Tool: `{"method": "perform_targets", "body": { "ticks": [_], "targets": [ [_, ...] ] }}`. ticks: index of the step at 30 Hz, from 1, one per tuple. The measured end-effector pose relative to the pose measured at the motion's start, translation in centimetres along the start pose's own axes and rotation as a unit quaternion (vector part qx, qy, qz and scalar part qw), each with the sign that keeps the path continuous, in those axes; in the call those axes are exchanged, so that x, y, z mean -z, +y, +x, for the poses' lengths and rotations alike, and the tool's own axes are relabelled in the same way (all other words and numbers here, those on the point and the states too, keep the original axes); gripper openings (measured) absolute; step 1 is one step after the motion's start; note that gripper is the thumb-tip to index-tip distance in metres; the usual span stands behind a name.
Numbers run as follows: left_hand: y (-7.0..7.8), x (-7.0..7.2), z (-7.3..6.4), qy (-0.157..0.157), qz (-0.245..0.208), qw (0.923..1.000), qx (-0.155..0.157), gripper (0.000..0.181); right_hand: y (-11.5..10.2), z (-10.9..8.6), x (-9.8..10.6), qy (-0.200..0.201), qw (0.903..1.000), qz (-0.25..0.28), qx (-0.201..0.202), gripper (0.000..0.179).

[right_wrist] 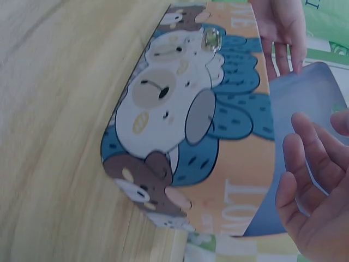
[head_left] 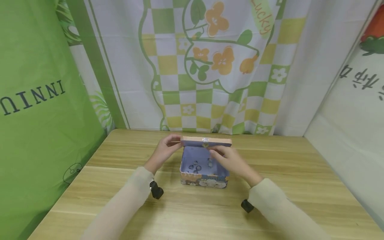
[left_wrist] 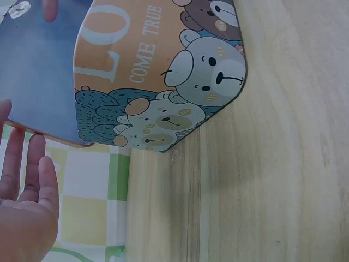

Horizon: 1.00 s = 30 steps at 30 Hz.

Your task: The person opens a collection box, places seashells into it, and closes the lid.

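A patterned rectangular tin box with cartoon animals on its sides stands on the table, its hinged lid raised. Several small round clear-looking things lie on its bluish floor. At the lid's left end, my left hand pinches the edge, thumb on the inner side and fingers behind, as the left wrist view shows. My right hand is over the box's right side, its fingers loosely bent in front of the lid's inner face. I see nothing held in it; whether its fingertips touch the lid, I cannot tell.
The wooden table extends around the box on all sides. Behind it hangs a checked, flowered curtain, with a green cloth on the left. A thin dark cord lies at the table's left edge.
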<state>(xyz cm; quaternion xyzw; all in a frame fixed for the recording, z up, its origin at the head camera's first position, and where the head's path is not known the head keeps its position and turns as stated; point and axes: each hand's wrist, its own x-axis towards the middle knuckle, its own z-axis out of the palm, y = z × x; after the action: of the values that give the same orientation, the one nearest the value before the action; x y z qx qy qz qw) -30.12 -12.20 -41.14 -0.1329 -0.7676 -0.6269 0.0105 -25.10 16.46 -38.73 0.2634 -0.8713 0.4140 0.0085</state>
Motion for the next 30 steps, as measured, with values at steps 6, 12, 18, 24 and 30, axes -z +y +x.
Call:
{"method": "perform_targets", "body": {
  "ticks": [6, 12, 18, 24, 30],
  "targets": [
    [0.1, 0.0, -0.6, -0.005, 0.007, 0.9999, 0.013, 0.035, -0.5, -0.1, -0.5, -0.023, 0.9988, 0.044, -0.005, 0.043],
    [-0.1, 0.0, -1.0, -0.011, -0.001, 0.9999, 0.000, 0.031, -0.8, -0.1, -1.1, -0.038, 0.9959, 0.081, 0.011, 0.035],
    [-0.2, 0.2, -1.4, -0.026, 0.011, 0.9996, -0.005, 0.034, -0.9, -0.1, -1.7, -0.037, 0.9946, 0.093, 0.028, 0.034],
    [-0.6, 0.5, -1.6, -0.053, 0.010, 0.9985, 0.002, 0.037, -1.0, -0.9, -2.0, -0.049, 0.9920, 0.116, 0.012, 0.037],
    [-1.2, 1.2, -2.1, -0.111, -0.002, 0.9938, 0.007, 0.042, -1.0, -1.6, -2.4, -0.068, 0.9888, 0.132, -0.015, 0.036]
  ]
}}
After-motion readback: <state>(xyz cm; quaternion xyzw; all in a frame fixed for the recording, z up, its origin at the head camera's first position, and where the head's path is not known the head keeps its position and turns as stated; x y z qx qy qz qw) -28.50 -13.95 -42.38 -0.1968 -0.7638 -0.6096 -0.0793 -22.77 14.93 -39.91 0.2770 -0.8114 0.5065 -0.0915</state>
